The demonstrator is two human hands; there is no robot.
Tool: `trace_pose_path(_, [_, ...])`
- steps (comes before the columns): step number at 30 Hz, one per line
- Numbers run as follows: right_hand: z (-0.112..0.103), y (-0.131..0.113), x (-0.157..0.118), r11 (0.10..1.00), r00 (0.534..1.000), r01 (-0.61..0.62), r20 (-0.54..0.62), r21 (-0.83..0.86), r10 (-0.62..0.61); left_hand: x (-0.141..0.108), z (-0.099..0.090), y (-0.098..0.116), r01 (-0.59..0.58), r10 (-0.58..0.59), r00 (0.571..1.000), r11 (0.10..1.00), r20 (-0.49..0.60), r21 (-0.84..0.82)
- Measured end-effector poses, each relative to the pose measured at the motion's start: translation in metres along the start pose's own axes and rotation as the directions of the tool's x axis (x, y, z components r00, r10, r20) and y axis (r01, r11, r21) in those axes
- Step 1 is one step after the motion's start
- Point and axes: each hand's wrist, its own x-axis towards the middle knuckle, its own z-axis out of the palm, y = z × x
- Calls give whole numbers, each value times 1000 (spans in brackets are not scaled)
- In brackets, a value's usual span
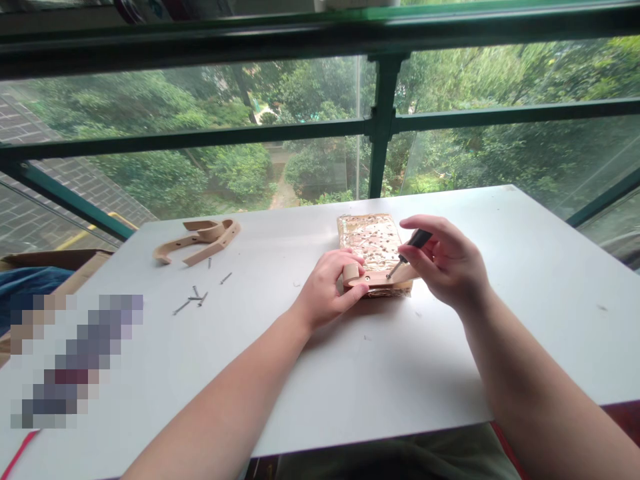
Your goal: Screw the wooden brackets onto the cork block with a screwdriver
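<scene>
A pale wooden hook [377, 279] lies across the near end of a tape-wrapped block [373, 239] pitted with small holes. My left hand [333, 283] is closed on the hook's curled left end, its thumb along the near edge. My right hand [445, 260] grips a screwdriver [416, 241] with a black handle, tilted down to the left. The screwdriver's tip meets a screw [389, 276] in the hook. Left of that screw, a second hole or screw head shows in the wood.
More wooden hooks [213, 241] lie at the back left of the white table [400, 373]. Several loose screws [195, 298] are scattered nearer. A blurred-out object [80, 360] is at the left edge, beside a cardboard box [75, 270]. Green-framed windows stand behind.
</scene>
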Motion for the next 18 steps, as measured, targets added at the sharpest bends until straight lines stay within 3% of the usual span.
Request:
trace_pose_path(7, [5, 0, -3, 998, 995, 46, -90, -31, -49, 0, 0, 1, 10, -10, 1000, 1000, -2, -14])
trace_pose_path(13, [8, 0, -6, 987, 997, 71, -6, 146, -70, 0, -1, 1, 19, -19, 1000, 1000, 2, -18])
trace_pose_path(18, [8, 2, -4, 975, 997, 83, -12, 207, -83, 0, -1, 1, 16, -16, 1000, 1000, 2, -10])
